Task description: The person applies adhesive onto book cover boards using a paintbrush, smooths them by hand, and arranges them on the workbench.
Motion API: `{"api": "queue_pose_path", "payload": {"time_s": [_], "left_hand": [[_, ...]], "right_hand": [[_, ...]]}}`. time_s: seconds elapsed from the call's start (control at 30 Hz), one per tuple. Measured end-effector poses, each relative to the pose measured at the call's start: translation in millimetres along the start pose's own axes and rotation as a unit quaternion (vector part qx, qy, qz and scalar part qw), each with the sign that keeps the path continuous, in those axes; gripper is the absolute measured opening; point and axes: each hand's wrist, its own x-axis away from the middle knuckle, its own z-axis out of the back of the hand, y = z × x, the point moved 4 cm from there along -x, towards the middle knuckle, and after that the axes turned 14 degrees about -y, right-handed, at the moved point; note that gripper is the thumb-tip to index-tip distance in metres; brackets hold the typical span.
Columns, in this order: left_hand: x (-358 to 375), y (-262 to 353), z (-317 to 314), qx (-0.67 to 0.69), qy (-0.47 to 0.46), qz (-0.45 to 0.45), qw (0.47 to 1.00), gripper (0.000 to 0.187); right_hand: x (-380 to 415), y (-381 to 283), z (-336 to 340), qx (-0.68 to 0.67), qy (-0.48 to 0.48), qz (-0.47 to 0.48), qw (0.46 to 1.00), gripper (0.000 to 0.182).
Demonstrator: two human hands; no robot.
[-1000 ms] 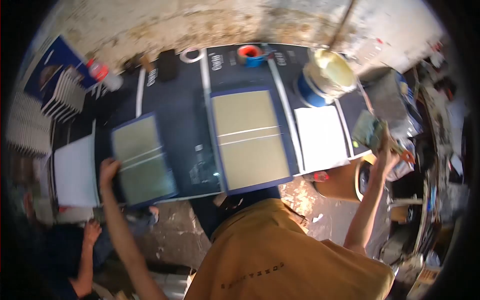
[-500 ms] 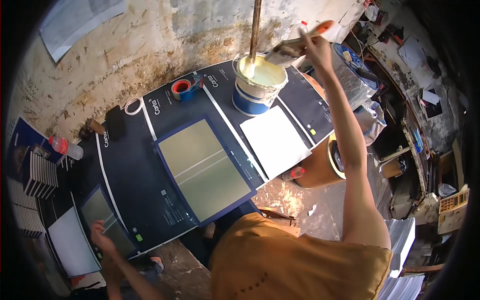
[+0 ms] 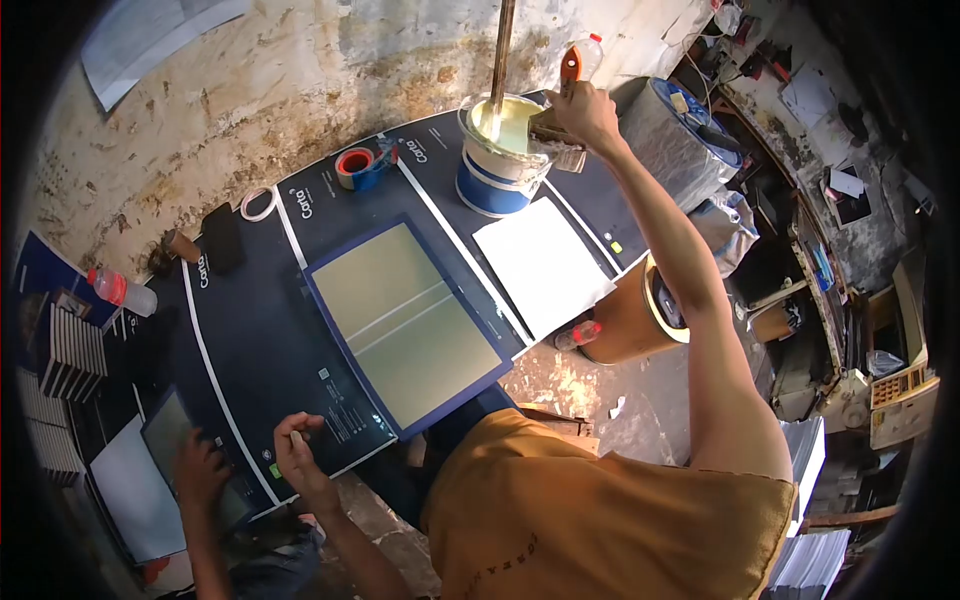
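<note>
My right hand [image 3: 587, 112] is closed round a wide brush with an orange handle [image 3: 570, 68]. The brush's bristles [image 3: 568, 155] lie against the right rim of a white and blue bucket [image 3: 490, 190]. Pale cream liquid [image 3: 515, 125] shows in the bucket, where a wooden stick [image 3: 502, 60] stands upright. My left hand is out of view. In front of my body lies a blue-bordered board with beige panels [image 3: 405, 320], and beyond it a white sheet [image 3: 543, 265].
A co-worker's two hands [image 3: 300, 455] are apart at the lower left, near a second board [image 3: 165, 440]. Tape rolls [image 3: 355, 165], a bottle [image 3: 125, 292] and stacked books [image 3: 75, 350] are on the left. A wrapped drum [image 3: 680, 150] stands at right.
My right hand has moved down and left with the brush, which has come from above the bucket to its rim. The co-worker's hands have separated, and one has shifted right.
</note>
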Motion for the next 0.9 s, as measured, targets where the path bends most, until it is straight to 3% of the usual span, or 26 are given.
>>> {"api": "queue_pose_path", "payload": {"time_s": [0.17, 0.27, 0.33, 0.47, 0.53, 0.57, 0.6, 0.63, 0.67, 0.7, 0.73, 0.8, 0.87, 0.9], "left_hand": [[5.8, 11.6, 3.0, 0.008, 0.030, -0.029, 0.999, 0.047], [5.3, 18.2, -7.8, 0.066, 0.068, -0.050, 0.994, 0.052], [-0.8, 23.5, -22.4, 0.092, 0.082, -0.072, 0.990, 0.053], [-15.0, 20.2, -67.7, 0.107, 0.075, -0.089, 0.987, 0.048], [-21.4, 10.8, -92.4, 0.095, 0.058, -0.051, 0.992, 0.045], [-22.9, -1.7, -105.2, 0.142, 0.057, -0.045, 0.987, 0.044], [-24.2, -13.9, -116.9, 0.191, 0.055, -0.041, 0.979, 0.043], [-24.7, -21.3, -124.1, 0.186, 0.065, -0.021, 0.980, 0.041], [-23.9, -27.8, -129.7, 0.182, 0.073, 0.001, 0.981, 0.039], [-22.7, -31.9, -133.5, 0.179, 0.079, 0.022, 0.980, 0.038], [-21.0, -32.3, -135.1, 0.136, 0.074, 0.030, 0.987, 0.036], [-17.7, -33.6, -136.3, 0.048, 0.063, 0.049, 0.996, 0.032], [-16.7, -33.2, -136.2, 0.012, 0.063, 0.031, 0.997, 0.030], [-16.7, -33.0, -134.8, 0.002, 0.056, 0.031, 0.998, 0.029]], "right_hand": [[-40.2, 23.1, 14.9, -0.024, -0.009, -0.049, 0.998, 0.055], [-45.8, 19.0, 34.3, -0.153, -0.063, -0.017, 0.986, 0.047], [-31.3, -10.8, 53.6, -0.225, -0.074, 0.048, 0.970, 0.035], [-7.5, -75.3, 61.9, -0.290, -0.128, 0.184, 0.930, 0.038], [17.4, -113.5, 43.0, -0.287, -0.156, 0.227, 0.917, 0.040], [16.3, -124.9, 22.6, -0.224, -0.167, 0.249, 0.927, 0.042], [30.8, -141.6, 8.3, -0.106, -0.106, 0.331, 0.932, 0.040], [66.7, -163.6, -0.8, -0.130, -0.190, 0.313, 0.921, 0.036], [92.0, -182.5, -15.2, -0.009, -0.211, 0.331, 0.920, 0.029], [118.1, -192.7, -28.3, 0.035, -0.119, 0.419, 0.900, 0.037], [124.1, -192.9, -59.5, -0.004, -0.041, 0.469, 0.882, 0.048], [159.4, -213.2, -53.7, -0.020, -0.068, 0.523, 0.850, 0.044], [172.1, -215.1, -41.5, -0.115, -0.043, 0.539, 0.833, 0.044], [174.9, -212.2, -31.7, -0.143, 0.018, 0.543, 0.827, 0.041]]}}
